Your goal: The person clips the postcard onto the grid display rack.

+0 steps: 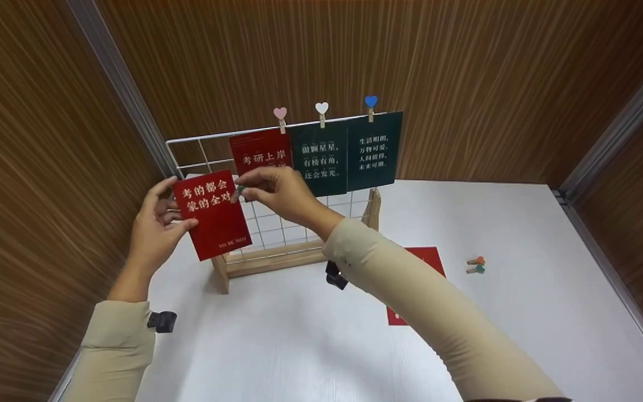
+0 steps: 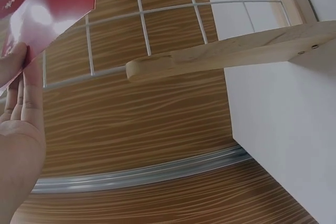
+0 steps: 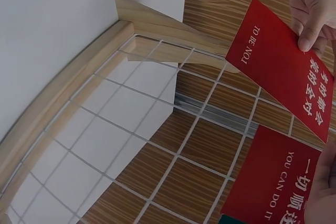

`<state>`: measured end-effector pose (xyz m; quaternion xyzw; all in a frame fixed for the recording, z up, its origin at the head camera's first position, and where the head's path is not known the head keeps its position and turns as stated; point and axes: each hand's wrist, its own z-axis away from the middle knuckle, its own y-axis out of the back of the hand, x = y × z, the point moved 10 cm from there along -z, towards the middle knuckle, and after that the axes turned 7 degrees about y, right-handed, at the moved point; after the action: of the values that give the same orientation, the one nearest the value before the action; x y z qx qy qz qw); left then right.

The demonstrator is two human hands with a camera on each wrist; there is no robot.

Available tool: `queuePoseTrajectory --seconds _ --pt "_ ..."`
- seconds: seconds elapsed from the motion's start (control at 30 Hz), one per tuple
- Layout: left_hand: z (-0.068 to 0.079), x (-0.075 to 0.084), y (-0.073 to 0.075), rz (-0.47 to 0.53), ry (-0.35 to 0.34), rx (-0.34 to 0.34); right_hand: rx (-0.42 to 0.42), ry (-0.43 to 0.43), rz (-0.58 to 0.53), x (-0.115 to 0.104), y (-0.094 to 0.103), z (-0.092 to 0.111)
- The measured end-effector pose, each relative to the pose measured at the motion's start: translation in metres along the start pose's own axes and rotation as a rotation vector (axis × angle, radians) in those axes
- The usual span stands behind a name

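Observation:
My left hand pinches a red card with white writing by its left edge, thumb in front and fingers behind. The card is tilted, in front of the left end of the wire grid rack. At the card's right edge, my right hand pinches a small clothespin with a greenish head, partly hidden by the fingers. In the right wrist view, the red card is apart from a second red card on the grid. The left wrist view shows the left thumb on the card.
Heart clothespins in pink, white and blue hold a red card and two dark green cards on the top wire. Another red card lies under the right sleeve. Orange and green clothespins lie right.

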<state>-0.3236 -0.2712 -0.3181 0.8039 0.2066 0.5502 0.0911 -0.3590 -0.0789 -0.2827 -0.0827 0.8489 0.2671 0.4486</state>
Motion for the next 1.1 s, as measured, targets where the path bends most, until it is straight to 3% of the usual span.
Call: queuePoseTrajectory --seconds 0.13,0.37,0.5,0.63,0.87,1.1 --pt "-0.002 0.010 0.004 -0.022 -0.024 0.002 0.013 0.029 -0.018 -0.009 0.000 -0.006" --pt "-0.004 0.041 0.007 -0.013 -0.051 -0.002 0.088 0.113 0.071 -0.029 0.006 -0.019" --pt "-0.006 0.050 0.008 -0.033 -0.053 0.010 0.125 0.148 0.110 -0.039 0.010 -0.026" --pt "-0.013 0.050 0.010 -0.032 -0.064 0.021 0.145 0.174 0.136 -0.050 0.015 -0.034" --pt "-0.030 0.037 0.014 -0.042 -0.075 0.030 0.156 0.195 0.201 -0.065 0.026 -0.049" --pt "-0.037 0.040 0.020 -0.027 -0.048 0.058 0.149 0.187 0.231 -0.073 0.031 -0.060"
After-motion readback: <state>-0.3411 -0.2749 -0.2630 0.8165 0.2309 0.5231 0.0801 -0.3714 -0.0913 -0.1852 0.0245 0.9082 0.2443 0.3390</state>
